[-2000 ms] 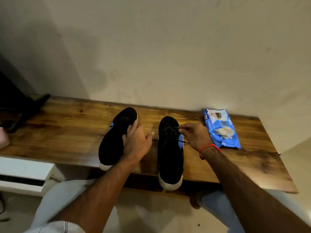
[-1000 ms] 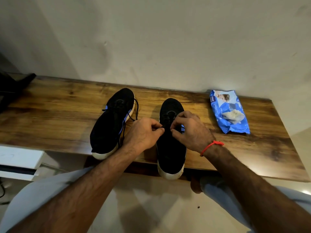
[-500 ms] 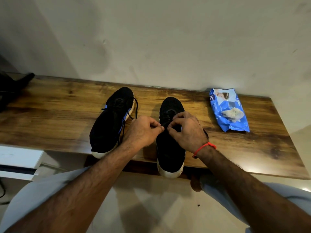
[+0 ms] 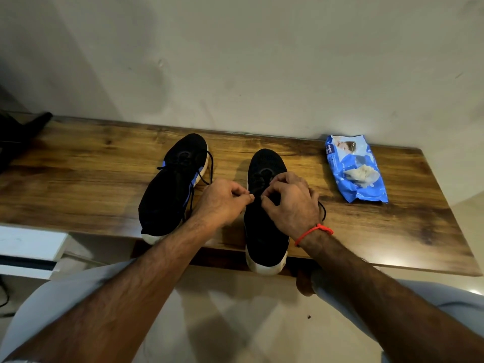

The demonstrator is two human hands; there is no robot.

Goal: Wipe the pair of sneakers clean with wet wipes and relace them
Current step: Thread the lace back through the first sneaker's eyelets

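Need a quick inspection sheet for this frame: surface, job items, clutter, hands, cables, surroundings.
Surface: wooden shelf against the wall.
Job's things: left sneaker, laces loose; right sneaker, heel overhanging the front edge; wipes pack flat at the right.
Clutter: dark object at the far left end.
Hands: left hand and right hand each pinch the right sneaker's lace.
Cables: nothing seen on the shelf.
Surroundings: plain wall; white unit lower left.

Two sneakers (image 4: 172, 187), one wipes pack (image 4: 353, 170), two hands (image 4: 222, 203).
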